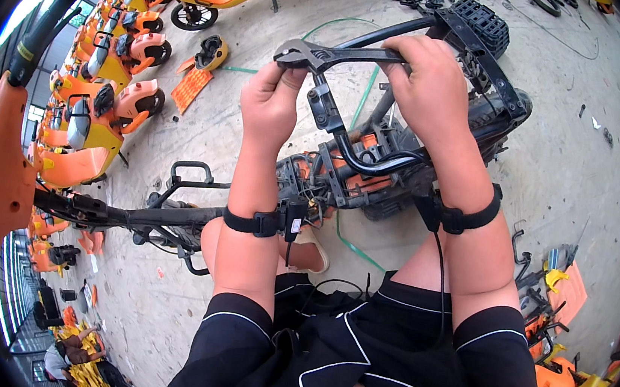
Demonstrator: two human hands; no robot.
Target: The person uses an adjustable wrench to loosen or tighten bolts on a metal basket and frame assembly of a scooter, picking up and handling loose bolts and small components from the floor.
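A dark adjustable wrench (355,55) spans the gap between my two hands, above the end of a bent black tube frame (362,161). My right hand (435,82) grips the end of its handle. At the jaw end, my left hand (268,102) is closed, thumb and fingers pinched against the underside of the wrench head. Whether a bolt or nut sits within that pinch is hidden. The tube frame belongs to a stripped electric scooter (342,174), its wiring and orange inner parts exposed below my forearms.
The scooter's handlebar (35,44) and orange front panel (2,176) rise at the left. Rows of orange and yellow scooters (99,111) stand beyond. A helmet (211,53) and an orange perforated panel (191,90) lie on the concrete floor. Loose parts (552,294) are heaped at right.
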